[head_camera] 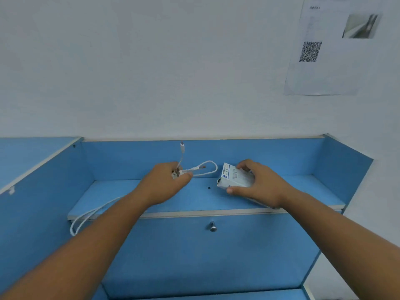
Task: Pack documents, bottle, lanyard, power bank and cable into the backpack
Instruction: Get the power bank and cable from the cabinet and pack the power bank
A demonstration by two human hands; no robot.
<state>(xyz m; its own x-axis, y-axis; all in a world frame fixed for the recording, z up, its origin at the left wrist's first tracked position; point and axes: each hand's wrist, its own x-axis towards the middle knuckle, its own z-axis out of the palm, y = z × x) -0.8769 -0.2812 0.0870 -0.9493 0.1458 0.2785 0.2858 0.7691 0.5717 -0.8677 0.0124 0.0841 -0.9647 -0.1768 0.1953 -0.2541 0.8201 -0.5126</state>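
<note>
A white power bank [234, 177] sits tilted in the person's right hand [259, 185], thumb on its near edge and fingers curled over its far side, at the middle-right of an open blue shelf compartment [194, 200]. Whether the power bank's lower edge touches the shelf board cannot be told. Printed blue markings show on its upper face.

Just beside it to the left, the left hand [164, 182] pinches a white cable [207, 167] between thumb and curled fingers. One plug end stands up above the hand against the compartment's blue back panel. A short loop arcs right, ending near the power bank without clearly touching it. The rest of the cable runs back under the left forearm and hangs in a loop over the front left corner of the shelf board.

The compartment holds only these two things and is walled by blue panels at back and both sides. A small dark hole [208, 188] marks the board between the hands. Below the shelf's pale front edge, a metal knob [213, 226] projects from a blue panel. On the white wall [151, 61] above, upper right, hangs a paper sheet [329, 68] bearing a QR code [310, 51] and a blurred photograph.
</note>
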